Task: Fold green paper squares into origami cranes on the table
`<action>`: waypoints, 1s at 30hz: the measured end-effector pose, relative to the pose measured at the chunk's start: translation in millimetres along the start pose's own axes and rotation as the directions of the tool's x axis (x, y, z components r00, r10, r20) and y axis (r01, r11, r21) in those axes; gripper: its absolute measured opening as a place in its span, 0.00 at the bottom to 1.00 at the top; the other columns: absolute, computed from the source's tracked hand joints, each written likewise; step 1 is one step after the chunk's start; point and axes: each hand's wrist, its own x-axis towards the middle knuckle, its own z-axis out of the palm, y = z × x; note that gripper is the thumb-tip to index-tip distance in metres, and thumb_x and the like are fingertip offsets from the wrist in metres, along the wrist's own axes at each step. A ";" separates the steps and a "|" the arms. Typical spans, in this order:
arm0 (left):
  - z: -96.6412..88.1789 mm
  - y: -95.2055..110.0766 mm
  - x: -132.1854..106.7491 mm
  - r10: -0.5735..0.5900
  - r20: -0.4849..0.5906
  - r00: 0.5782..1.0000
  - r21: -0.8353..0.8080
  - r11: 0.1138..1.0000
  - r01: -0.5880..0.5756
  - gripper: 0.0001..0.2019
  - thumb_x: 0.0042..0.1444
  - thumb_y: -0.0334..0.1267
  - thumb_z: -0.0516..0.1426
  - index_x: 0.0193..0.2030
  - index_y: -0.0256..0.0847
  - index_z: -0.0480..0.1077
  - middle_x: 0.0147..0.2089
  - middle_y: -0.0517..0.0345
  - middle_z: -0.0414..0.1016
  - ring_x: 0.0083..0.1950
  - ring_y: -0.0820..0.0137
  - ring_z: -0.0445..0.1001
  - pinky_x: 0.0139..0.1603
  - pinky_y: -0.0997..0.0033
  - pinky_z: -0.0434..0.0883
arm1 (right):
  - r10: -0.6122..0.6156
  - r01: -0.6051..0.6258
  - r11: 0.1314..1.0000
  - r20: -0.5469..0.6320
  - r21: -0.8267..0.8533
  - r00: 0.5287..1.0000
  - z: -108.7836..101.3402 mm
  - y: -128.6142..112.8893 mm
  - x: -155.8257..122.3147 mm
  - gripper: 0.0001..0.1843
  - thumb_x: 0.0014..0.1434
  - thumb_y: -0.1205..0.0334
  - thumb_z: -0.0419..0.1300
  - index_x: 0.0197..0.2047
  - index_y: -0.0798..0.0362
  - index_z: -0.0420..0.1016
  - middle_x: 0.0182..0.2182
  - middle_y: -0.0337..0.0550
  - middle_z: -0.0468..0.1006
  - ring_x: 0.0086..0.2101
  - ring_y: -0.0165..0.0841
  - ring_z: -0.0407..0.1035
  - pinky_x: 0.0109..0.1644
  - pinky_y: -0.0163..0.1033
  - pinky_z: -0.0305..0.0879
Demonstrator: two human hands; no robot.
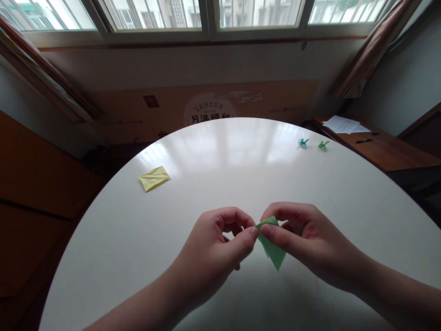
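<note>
A folded piece of green paper (274,252) is held up over the white round table (220,179), its pointed end hanging down toward me. My left hand (225,241) pinches the paper's left corner between thumb and forefinger. Pressed flat on its upper part is the thumb of my right hand (298,230), with the forefinger behind the top edge. Some of the paper is hidden by my right thumb. At the table's far right stand a small blue paper crane (303,143) and a small green paper crane (323,145), apart from both hands.
Creased yellow paper (155,178) lies on the table's left side. Beyond the right edge, a wooden desk (389,149) carries white sheets (344,124) and a dark pen (363,141). Windows and a wall with a printed orange panel (120,112) are behind the table.
</note>
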 end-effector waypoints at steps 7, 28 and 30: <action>-0.2 -1.4 -0.3 0.006 0.024 1.000 -0.128 0.992 -0.002 0.08 0.57 0.39 0.63 0.34 0.35 0.79 0.24 0.61 0.68 0.25 0.76 0.65 0.19 0.82 0.68 | 0.000 0.004 0.984 -0.021 0.176 1.000 -2.0 6.9 -2.2 0.13 0.60 0.55 0.67 0.29 0.54 0.74 0.22 0.35 0.67 0.23 0.27 0.59 0.26 0.31 0.56; 3.9 2.7 -2.7 0.002 -0.005 1.000 -0.108 0.994 -0.003 0.05 0.51 0.35 0.67 0.35 0.37 0.81 0.24 0.61 0.70 0.24 0.76 0.66 0.20 0.82 0.69 | -0.014 0.026 0.992 -0.095 0.120 0.995 2.8 7.4 -6.0 0.12 0.58 0.57 0.69 0.29 0.53 0.74 0.24 0.36 0.69 0.26 0.29 0.62 0.28 0.33 0.58; 3.6 3.0 -2.8 -0.001 -0.002 1.000 -0.114 0.993 0.000 0.05 0.50 0.35 0.67 0.34 0.37 0.81 0.24 0.61 0.70 0.25 0.76 0.66 0.20 0.82 0.69 | -0.021 0.032 0.995 -0.112 0.099 0.993 3.9 6.2 -7.4 0.12 0.58 0.57 0.69 0.29 0.53 0.74 0.24 0.36 0.69 0.26 0.29 0.62 0.28 0.34 0.58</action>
